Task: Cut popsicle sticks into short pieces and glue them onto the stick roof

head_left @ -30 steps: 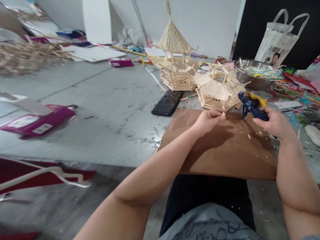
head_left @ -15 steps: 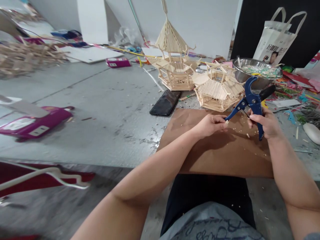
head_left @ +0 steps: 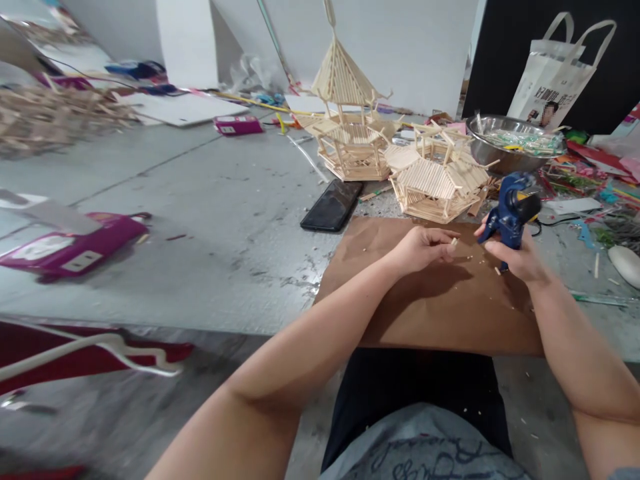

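Between thumb and fingers, my left hand (head_left: 425, 250) pinches a small pale wooden stick (head_left: 454, 242) above the brown paper (head_left: 395, 313). My right hand (head_left: 520, 257) is wrapped round a blue pipe cutter (head_left: 507, 217), held apart from the stick. Its dark grip points up toward me. Just beyond both hands stands a low six-sided model pavilion (head_left: 435, 183) of wooden sticks. Behind it to the left rises a taller stick pagoda (head_left: 347, 120) with a pointed roof. Tiny wood offcuts lie scattered on the paper.
A black phone (head_left: 331, 205) lies left of the paper. Purple devices (head_left: 90, 240) sit farther left. At the back right are a steel bowl (head_left: 515, 150) of sticks and a white bag (head_left: 550, 87). A white computer mouse (head_left: 625, 265) rests at the right edge.
The pipe cutter has moved away from the stick in my left hand, and has turned in my right hand. My left hand has stayed almost still.
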`<state>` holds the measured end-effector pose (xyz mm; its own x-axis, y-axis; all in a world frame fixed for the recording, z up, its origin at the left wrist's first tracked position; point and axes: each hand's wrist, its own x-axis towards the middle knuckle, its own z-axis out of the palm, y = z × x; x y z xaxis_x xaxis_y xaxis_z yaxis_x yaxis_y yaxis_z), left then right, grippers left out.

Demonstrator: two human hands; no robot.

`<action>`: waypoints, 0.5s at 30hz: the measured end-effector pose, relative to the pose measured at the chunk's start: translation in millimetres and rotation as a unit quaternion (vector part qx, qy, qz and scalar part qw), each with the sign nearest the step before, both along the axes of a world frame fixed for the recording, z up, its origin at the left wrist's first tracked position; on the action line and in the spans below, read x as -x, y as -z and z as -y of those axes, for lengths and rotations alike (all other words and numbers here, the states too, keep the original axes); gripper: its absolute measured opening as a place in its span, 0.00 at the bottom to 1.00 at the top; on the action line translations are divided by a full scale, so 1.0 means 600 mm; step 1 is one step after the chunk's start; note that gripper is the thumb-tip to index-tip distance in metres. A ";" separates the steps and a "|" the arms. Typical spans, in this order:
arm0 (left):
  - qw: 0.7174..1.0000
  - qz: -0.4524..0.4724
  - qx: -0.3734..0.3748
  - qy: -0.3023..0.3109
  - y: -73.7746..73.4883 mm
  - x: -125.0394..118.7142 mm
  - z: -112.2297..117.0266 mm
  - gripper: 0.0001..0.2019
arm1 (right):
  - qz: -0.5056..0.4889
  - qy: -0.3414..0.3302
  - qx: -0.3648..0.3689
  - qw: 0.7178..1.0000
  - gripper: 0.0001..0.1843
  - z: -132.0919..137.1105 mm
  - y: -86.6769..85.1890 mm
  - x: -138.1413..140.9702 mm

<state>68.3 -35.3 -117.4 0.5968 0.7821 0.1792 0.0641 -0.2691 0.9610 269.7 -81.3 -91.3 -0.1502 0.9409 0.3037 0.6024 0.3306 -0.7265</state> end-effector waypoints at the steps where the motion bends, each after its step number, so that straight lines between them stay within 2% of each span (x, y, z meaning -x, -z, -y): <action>1: 1.000 -0.012 -0.005 -0.014 0.001 0.002 -0.002 0.11 | 0.051 0.039 -0.020 0.998 0.15 -0.002 -0.002 -0.003; 3: 0.999 -0.031 -0.007 -0.039 0.000 0.006 -0.005 0.10 | 0.150 0.097 -0.043 0.983 0.17 -0.007 -0.004 -0.008; 5: 0.997 -0.038 -0.022 -0.062 -0.003 0.010 -0.006 0.09 | 0.219 0.113 -0.048 0.968 0.20 -0.011 -0.006 -0.010; 8: 0.995 -0.040 -0.053 -0.080 -0.009 0.014 -0.007 0.07 | 0.271 0.081 -0.033 0.958 0.23 -0.013 -0.006 -0.008; 15: 0.988 -0.079 -0.111 -0.073 -0.011 0.017 -0.010 0.07 | 0.319 0.024 -0.020 0.947 0.29 -0.015 0.000 -0.005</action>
<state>58.0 -29.1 -110.6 0.5151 0.8139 0.2688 0.2624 -0.4483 0.8545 272.9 -72.4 -91.5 -0.2719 0.9412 0.2003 0.9299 0.3105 -0.1970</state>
